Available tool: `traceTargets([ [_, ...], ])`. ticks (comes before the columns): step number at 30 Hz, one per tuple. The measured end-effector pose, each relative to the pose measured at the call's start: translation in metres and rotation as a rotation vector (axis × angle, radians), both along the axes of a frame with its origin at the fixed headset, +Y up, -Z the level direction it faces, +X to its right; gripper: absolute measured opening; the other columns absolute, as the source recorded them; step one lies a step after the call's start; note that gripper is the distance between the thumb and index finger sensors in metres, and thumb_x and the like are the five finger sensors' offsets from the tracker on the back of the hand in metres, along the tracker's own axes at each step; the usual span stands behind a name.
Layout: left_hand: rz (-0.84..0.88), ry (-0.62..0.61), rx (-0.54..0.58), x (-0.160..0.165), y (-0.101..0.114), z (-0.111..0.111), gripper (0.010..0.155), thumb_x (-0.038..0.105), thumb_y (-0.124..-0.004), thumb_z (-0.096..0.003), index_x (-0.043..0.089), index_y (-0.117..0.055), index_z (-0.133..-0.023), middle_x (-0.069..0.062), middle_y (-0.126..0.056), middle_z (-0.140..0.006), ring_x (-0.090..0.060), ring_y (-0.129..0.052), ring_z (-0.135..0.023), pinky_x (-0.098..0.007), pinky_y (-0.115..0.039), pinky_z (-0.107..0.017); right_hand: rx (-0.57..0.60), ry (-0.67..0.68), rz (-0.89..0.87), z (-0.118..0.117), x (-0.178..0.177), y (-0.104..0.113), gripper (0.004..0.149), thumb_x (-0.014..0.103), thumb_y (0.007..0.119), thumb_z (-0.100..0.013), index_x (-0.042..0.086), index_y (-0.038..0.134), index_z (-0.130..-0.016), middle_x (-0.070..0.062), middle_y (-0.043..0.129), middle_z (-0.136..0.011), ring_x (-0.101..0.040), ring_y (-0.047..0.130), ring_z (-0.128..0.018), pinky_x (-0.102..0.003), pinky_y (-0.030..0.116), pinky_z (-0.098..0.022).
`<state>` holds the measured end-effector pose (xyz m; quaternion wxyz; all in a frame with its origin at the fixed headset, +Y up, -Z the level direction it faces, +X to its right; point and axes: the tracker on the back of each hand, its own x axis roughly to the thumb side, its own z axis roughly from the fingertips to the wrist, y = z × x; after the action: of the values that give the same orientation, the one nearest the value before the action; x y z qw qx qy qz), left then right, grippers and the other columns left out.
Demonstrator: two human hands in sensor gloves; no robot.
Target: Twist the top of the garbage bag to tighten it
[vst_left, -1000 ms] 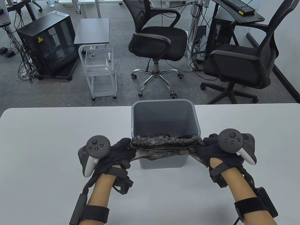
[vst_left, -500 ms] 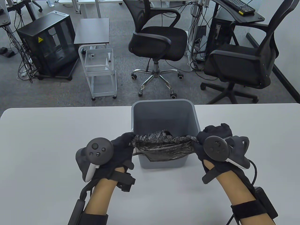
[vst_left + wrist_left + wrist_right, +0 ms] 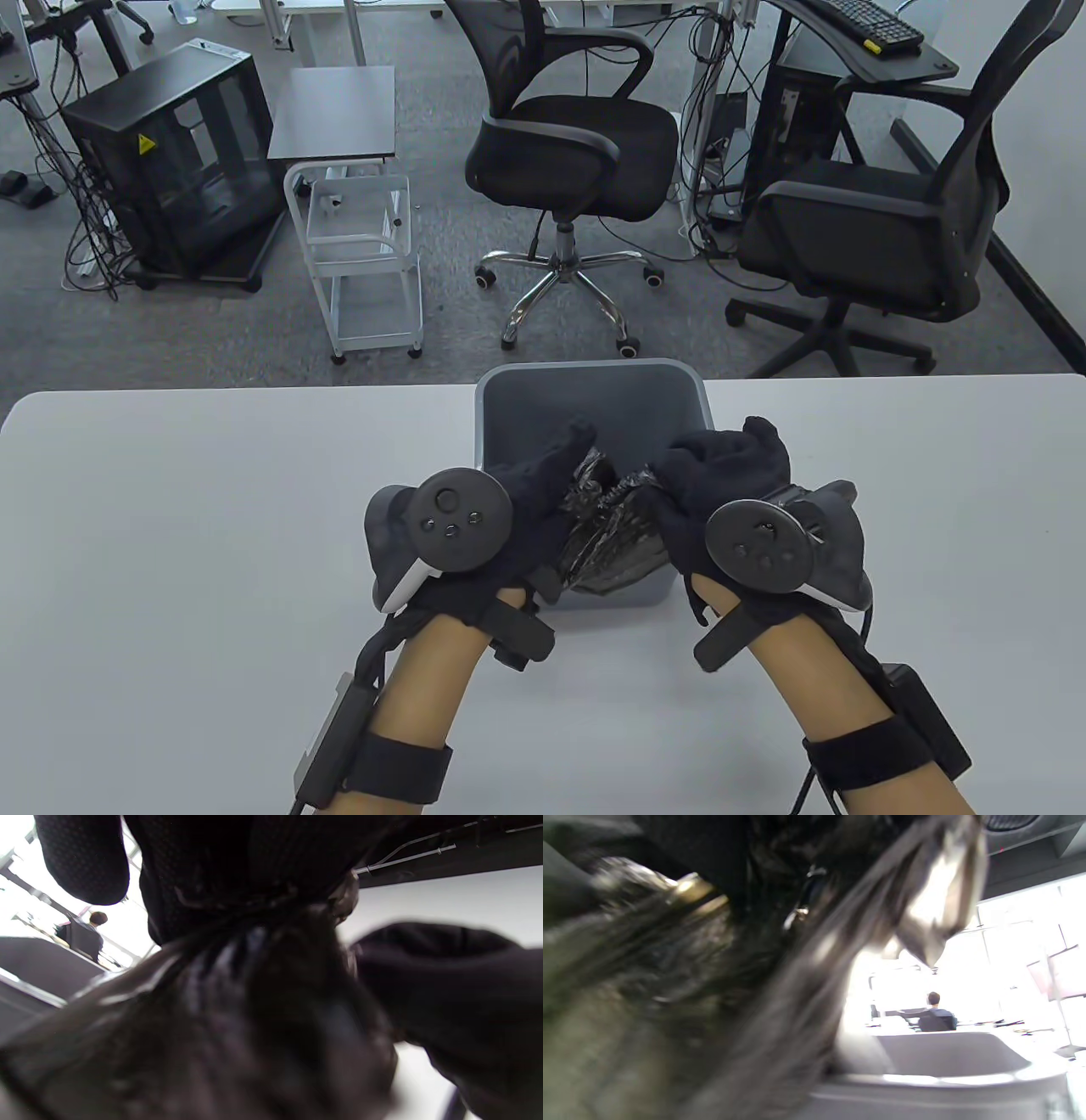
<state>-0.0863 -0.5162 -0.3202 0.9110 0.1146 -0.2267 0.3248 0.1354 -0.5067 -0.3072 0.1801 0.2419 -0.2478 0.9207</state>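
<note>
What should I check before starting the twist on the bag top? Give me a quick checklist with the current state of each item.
1. Left hand grips the garbage bag: ok, its fingers close on the gathered plastic.
2. Right hand grips the bag: ok, plastic runs into its glove.
3. Bag top is bunched between both hands: ok, the hands sit close together over the bin.
4. Bag is free of the bin's rim: cannot tell, the hands hide the near edge.
5. Twist already started: cannot tell, wrist views are blurred.
6. Bin stands upright on the table: ok.
</note>
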Motion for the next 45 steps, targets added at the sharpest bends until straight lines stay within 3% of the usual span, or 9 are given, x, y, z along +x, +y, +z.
traceTargets([
  [5,0.083,-0.110,-0.080,0.016,-0.008,-0.005,0.073,0.030,-0.094,-0.0398,0.032,-0.062,-0.105,0.001,-0.101,-0.068,-0.027,-0.104,-0.055,-0.063,-0.079,-0.054,-0.073,0.132,-0.116,0.007,-0.008,0.005,0.045,0.046,0.082,-0.049,0.018,0.086,-0.083,-0.011,0.077,-0.089,-0.039,0.078,-0.078,-0.075,0.047,-0.063],
  [11,0.196,-0.024,-0.115,0.011,-0.012,-0.014,0.044,0.034,-0.095,-0.0382,0.026,-0.091,-0.082,0.000,-0.104,-0.060,-0.025,-0.107,-0.047,-0.062,-0.081,-0.050,-0.180,0.303,-0.275,0.006,0.008,0.001,0.060,0.058,0.073,-0.053,0.014,0.083,-0.093,-0.017,0.074,-0.093,-0.045,0.072,-0.083,-0.080,0.039,-0.062],
  [16,0.317,0.037,-0.193,-0.003,-0.010,-0.022,0.042,0.034,-0.094,-0.0391,0.030,-0.091,-0.081,0.001,-0.103,-0.061,-0.025,-0.106,-0.049,-0.065,-0.078,-0.053,-0.135,0.254,-0.456,0.007,0.046,0.003,0.066,0.060,0.070,-0.054,0.015,0.071,-0.102,-0.022,0.064,-0.101,-0.050,0.063,-0.089,-0.080,0.036,-0.062],
  [22,0.487,0.097,-0.245,-0.020,-0.001,-0.031,0.042,0.035,-0.093,-0.0402,0.030,-0.089,-0.082,0.001,-0.102,-0.062,-0.024,-0.106,-0.049,-0.065,-0.077,-0.054,-0.167,0.024,-0.181,0.005,0.074,-0.027,0.075,0.050,0.076,-0.053,0.021,0.039,-0.113,-0.023,0.038,-0.111,-0.054,0.042,-0.098,-0.080,0.032,-0.063],
  [27,0.610,0.054,-0.285,-0.010,0.005,-0.030,0.042,0.036,-0.092,-0.0405,0.032,-0.089,-0.082,0.003,-0.102,-0.062,-0.022,-0.106,-0.049,-0.065,-0.076,-0.055,-0.175,-0.032,0.063,0.000,0.054,-0.053,0.092,0.058,0.082,-0.048,0.018,0.029,-0.112,-0.024,0.028,-0.112,-0.056,0.032,-0.098,-0.080,0.029,-0.062],
  [33,0.630,-0.009,-0.303,0.003,0.010,-0.022,0.042,0.036,-0.092,-0.0407,0.033,-0.089,-0.082,0.003,-0.102,-0.063,-0.022,-0.106,-0.050,-0.065,-0.076,-0.055,-0.100,-0.012,0.020,-0.003,0.014,-0.050,0.102,0.066,0.080,-0.046,0.015,0.020,-0.111,-0.025,0.022,-0.110,-0.057,0.031,-0.098,-0.080,0.029,-0.062],
  [37,0.543,-0.048,-0.356,0.011,0.007,-0.018,0.039,0.036,-0.095,-0.0387,0.034,-0.093,-0.078,0.001,-0.085,-0.085,-0.030,-0.085,-0.080,-0.071,-0.061,-0.062,-0.066,0.003,-0.157,-0.007,0.002,-0.033,0.095,0.064,0.077,-0.048,0.015,0.026,-0.111,-0.026,0.028,-0.110,-0.057,0.037,-0.096,-0.079,0.032,-0.062],
  [42,0.493,-0.163,-0.438,0.010,0.001,-0.013,0.040,0.040,-0.095,-0.0405,0.034,-0.093,-0.080,-0.003,-0.061,-0.106,-0.037,-0.054,-0.100,-0.075,-0.045,-0.066,-0.020,0.007,-0.310,-0.007,-0.002,-0.025,0.058,0.056,0.074,-0.051,0.021,0.076,-0.097,-0.024,0.046,-0.109,-0.054,0.051,-0.094,-0.078,0.037,-0.062],
  [45,0.511,-0.206,-0.414,-0.003,0.002,-0.005,0.062,0.048,-0.091,-0.0430,0.035,-0.074,-0.101,-0.005,-0.042,-0.115,-0.038,-0.041,-0.106,-0.076,-0.040,-0.067,-0.037,0.011,-0.374,-0.010,0.003,-0.026,0.045,0.050,0.073,-0.053,0.022,0.087,-0.085,-0.022,0.053,-0.107,-0.053,0.054,-0.094,-0.078,0.038,-0.062],
])
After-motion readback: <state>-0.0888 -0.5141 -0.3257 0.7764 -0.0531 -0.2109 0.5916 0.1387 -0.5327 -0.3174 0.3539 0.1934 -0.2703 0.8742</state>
